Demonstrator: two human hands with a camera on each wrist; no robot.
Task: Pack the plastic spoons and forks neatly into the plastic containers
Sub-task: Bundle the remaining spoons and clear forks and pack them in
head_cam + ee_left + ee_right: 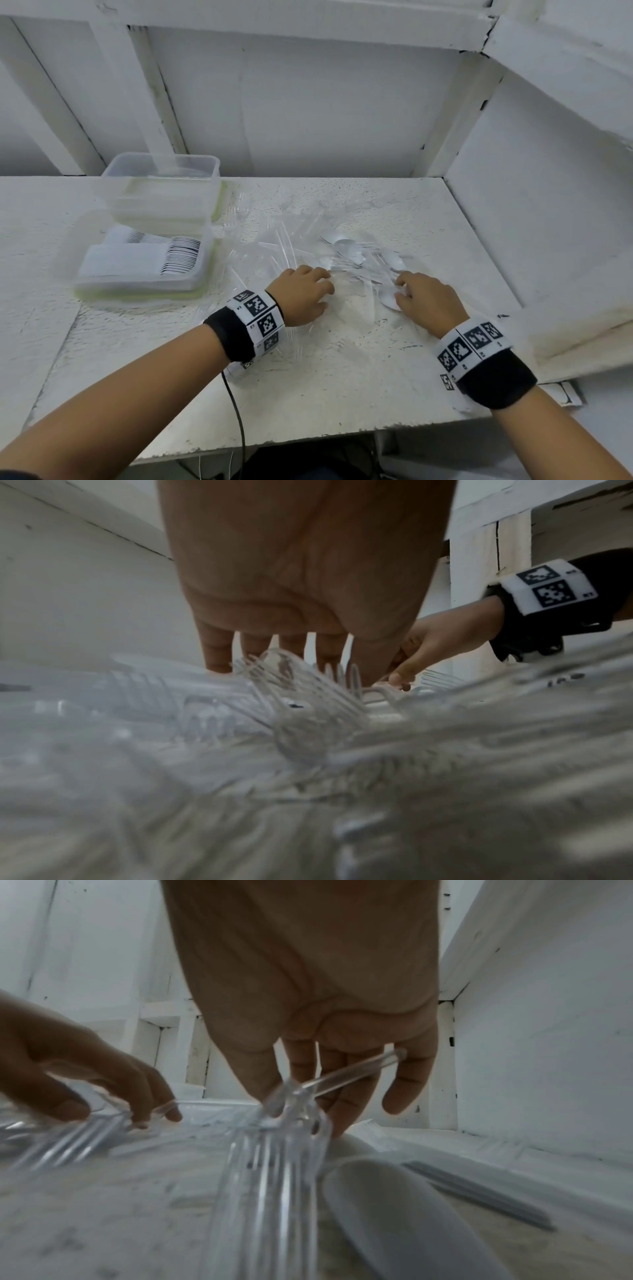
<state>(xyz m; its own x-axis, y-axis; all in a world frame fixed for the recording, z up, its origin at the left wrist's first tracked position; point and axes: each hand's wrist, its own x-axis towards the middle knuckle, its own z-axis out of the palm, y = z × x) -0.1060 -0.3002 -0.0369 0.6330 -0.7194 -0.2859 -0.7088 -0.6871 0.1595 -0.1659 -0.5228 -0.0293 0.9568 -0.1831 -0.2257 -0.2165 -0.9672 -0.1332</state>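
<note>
A loose heap of clear plastic forks (284,246) and white plastic spoons (346,250) lies in the middle of the table. My left hand (327,286) reaches into its near edge; the right wrist view shows its thumb and fingers pinching clear forks (78,1139). My right hand (400,291) sits at the heap's right side, thumb and fingers closed round a clear fork (274,1150) whose handle sticks up between the fingers. A white spoon (394,1204) lies under it. At the left, a clear container (102,277) holds rows of stacked white spoons.
Behind the filled container stands a stack of empty clear containers (161,185). White walls close the table at the back and right (531,205). A black cable (236,411) hangs over the front edge under my left forearm.
</note>
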